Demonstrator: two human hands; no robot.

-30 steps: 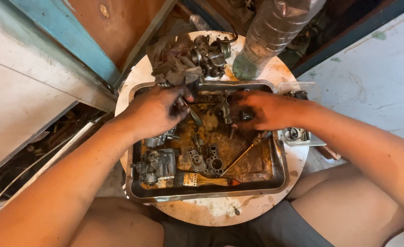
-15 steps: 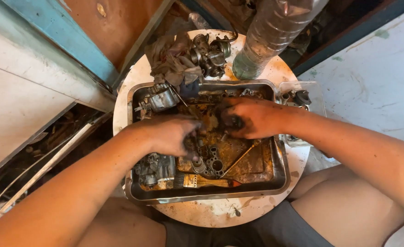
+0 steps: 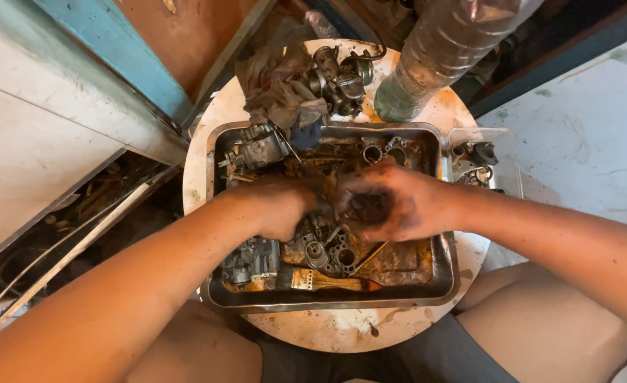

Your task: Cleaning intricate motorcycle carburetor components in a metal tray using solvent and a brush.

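Repair workshop, greasy parts tray point(image 3: 447, 280), carburetor point(image 3: 338, 78)

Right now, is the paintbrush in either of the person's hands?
No, the paintbrush lies flat along the near wall of the metal tray, apart from the left hand and right hand above it.

A clear plastic bottle point(image 3: 441, 57) (label-free, grimy) stands behind the tray; no labels, signs or screens show.

Greasy metal tray point(image 3: 214, 213), crumpled cloth rag point(image 3: 274, 81), ribbed clear plastic bottle point(image 3: 448, 50)
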